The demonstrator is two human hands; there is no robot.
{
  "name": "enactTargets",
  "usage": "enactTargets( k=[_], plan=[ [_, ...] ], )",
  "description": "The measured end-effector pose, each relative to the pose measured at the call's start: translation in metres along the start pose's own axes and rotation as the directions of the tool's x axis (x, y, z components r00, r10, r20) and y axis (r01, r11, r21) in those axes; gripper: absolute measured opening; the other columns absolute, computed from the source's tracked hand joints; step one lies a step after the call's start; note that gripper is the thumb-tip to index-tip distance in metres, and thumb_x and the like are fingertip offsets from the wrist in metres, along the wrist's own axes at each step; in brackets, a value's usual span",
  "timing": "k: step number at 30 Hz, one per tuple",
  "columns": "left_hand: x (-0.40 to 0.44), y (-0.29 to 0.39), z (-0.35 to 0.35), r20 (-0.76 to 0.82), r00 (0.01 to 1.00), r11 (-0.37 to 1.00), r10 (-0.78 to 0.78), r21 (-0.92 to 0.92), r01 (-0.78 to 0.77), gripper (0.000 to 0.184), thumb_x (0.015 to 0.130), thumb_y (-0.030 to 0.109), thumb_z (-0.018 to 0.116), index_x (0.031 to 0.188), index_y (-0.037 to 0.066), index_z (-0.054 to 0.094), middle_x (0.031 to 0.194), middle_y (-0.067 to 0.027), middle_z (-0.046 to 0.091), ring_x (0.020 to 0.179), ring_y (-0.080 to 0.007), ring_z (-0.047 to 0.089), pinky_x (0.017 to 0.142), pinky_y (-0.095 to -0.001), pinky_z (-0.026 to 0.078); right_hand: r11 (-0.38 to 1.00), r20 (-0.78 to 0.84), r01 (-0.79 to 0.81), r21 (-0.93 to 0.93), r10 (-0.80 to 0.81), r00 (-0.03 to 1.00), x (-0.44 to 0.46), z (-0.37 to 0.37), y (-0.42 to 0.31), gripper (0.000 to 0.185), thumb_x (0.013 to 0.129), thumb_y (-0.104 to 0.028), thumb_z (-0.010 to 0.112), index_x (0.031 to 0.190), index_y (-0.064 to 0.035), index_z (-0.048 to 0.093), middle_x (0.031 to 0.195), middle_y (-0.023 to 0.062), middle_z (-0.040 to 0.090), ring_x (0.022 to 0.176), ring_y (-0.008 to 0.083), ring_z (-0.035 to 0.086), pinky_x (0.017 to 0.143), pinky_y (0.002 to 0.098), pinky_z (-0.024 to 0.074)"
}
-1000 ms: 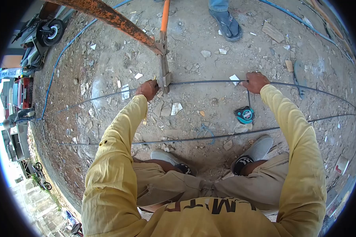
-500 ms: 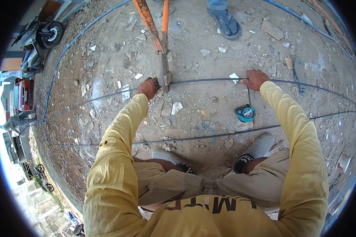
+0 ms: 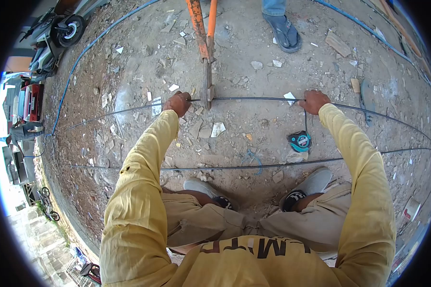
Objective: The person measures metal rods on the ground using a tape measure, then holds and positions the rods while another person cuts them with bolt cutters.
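Dark metal makes the long rod that the crouching person holds in both hands just off the dusty ground. Take the rubble-strewn ground between this rod and the second rod as the dial's middle.

At ten o'clock the left hand has its fingers curled closed around the long rod. At two o'clock the right hand also closes on it, with no open gap at the fingers. A dark strip runs up from the teal-and-black tape measure, at three o'clock on the ground, to the right hand; whether the fingers pinch it, I cannot tell.

At eleven, just beside the left hand, a bolt cutter has its jaws at the long rod, its orange handles reaching away towards twelve.

The second rod crosses at six o'clock, just beyond the person's grey shoes. Another person's dark shoe stands at one o'clock. Far off, a motorbike is at ten and a red car at nine.
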State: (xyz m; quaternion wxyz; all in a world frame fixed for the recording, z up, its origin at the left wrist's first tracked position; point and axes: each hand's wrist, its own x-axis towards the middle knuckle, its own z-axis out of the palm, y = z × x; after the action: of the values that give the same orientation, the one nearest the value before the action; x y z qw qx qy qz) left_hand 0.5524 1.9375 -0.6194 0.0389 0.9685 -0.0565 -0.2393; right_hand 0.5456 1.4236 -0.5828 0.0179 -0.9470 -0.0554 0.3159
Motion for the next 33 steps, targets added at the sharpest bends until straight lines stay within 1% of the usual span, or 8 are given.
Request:
enactTargets(
  k=[6,8,14,17,20,23,26,33],
  plan=[
    [0.004,0.0,-0.001,0.015,0.998,0.998,-0.066,-0.004,0.066,0.023,0.088,0.022,0.058,0.109,0.017,0.066,0.119,-0.0146,0.06,0.104,-0.0371,0.063,0.089,-0.0457,0.051,0.999,-0.017,-0.016,-0.05,0.015,1.0,0.0,0.004,-0.003,0.047,0.088,-0.045,0.059,0.111,-0.0046,0.064,0.117,0.019,0.063,0.114,0.0354,0.058,0.093,0.0511,0.045],
    [0.003,0.0,-0.002,0.006,0.999,0.999,-0.052,0.015,0.052,0.022,0.088,0.022,0.057,0.108,0.017,0.067,0.118,-0.0147,0.061,0.104,-0.0372,0.063,0.089,-0.0457,0.051,0.998,-0.023,-0.016,-0.065,0.015,1.0,-0.002,0.004,-0.005,0.047,0.088,-0.045,0.059,0.111,-0.0051,0.064,0.118,0.0184,0.063,0.114,0.0348,0.058,0.093,0.0513,0.0446],
    [-0.001,0.004,-0.003,0.003,0.997,0.996,-0.072,0.043,0.072,0.023,0.087,0.019,0.057,0.109,0.018,0.066,0.118,-0.0152,0.061,0.104,-0.0374,0.063,0.088,-0.0459,0.052,0.996,-0.042,0.058,-0.074,-0.061,0.997,-0.004,0.005,-0.003,0.042,0.088,-0.043,0.059,0.108,-0.0069,0.064,0.113,0.0169,0.064,0.111,0.035,0.059,0.092,0.0514,0.0445],
    [-0.001,0.005,-0.005,0.024,0.997,0.996,-0.077,0.053,0.075,0.025,0.088,0.019,0.056,0.111,0.017,0.066,0.118,-0.015,0.061,0.104,-0.0373,0.063,0.088,-0.0459,0.052,0.989,-0.067,0.119,-0.091,-0.126,0.99,-0.002,0.012,0.0,0.041,0.087,-0.043,0.059,0.107,-0.0077,0.064,0.11,0.0169,0.064,0.109,0.0347,0.059,0.09,0.0514,0.045],
    [0.001,0.002,-0.002,0.029,0.997,0.996,-0.071,0.057,0.069,0.026,0.088,0.018,0.056,0.112,0.017,0.066,0.119,-0.0149,0.061,0.105,-0.0372,0.063,0.088,-0.046,0.052,0.986,-0.072,0.162,-0.041,-0.164,0.984,-0.003,0.013,-0.001,0.04,0.087,-0.043,0.06,0.105,-0.0077,0.064,0.107,0.0173,0.064,0.106,0.0349,0.06,0.089,0.0503,0.0459],
    [0.001,0.002,-0.001,0.027,0.997,0.996,-0.072,0.058,0.07,0.027,0.087,0.017,0.056,0.112,0.017,0.066,0.119,-0.0148,0.061,0.105,-0.0372,0.063,0.088,-0.0462,0.052,0.975,-0.092,0.22,-0.003,-0.22,0.971,-0.004,0.011,-0.001,0.04,0.085,-0.041,0.064,0.101,-0.0047,0.064,0.102,0.02,0.064,0.101,0.0367,0.062,0.085,0.0486,0.0477],
    [-0.004,0.008,-0.006,0.025,0.996,0.994,-0.086,0.066,0.085,0.027,0.086,0.015,0.056,0.112,0.016,0.066,0.119,-0.0143,0.062,0.104,-0.0374,0.064,0.086,-0.0463,0.053,0.98,-0.072,0.199,0.002,-0.199,0.977,-0.003,0.007,-0.006,0.04,0.084,-0.041,0.065,0.104,-0.0069,0.064,0.103,0.0186,0.065,0.102,0.0361,0.061,0.088,0.0472,0.0476],
    [-0.002,0.007,-0.006,0.028,0.994,0.99,-0.105,0.095,0.102,0.028,0.086,0.013,0.056,0.112,0.016,0.065,0.119,-0.0131,0.063,0.103,-0.0373,0.064,0.084,-0.0461,0.053,0.969,-0.078,0.246,0.02,-0.244,0.967,0.004,0.013,-0.007,0.044,0.079,-0.043,0.069,0.104,-0.0066,0.063,0.103,0.0183,0.065,0.102,0.0357,0.061,0.087,0.0469,0.0482]
  ],
)
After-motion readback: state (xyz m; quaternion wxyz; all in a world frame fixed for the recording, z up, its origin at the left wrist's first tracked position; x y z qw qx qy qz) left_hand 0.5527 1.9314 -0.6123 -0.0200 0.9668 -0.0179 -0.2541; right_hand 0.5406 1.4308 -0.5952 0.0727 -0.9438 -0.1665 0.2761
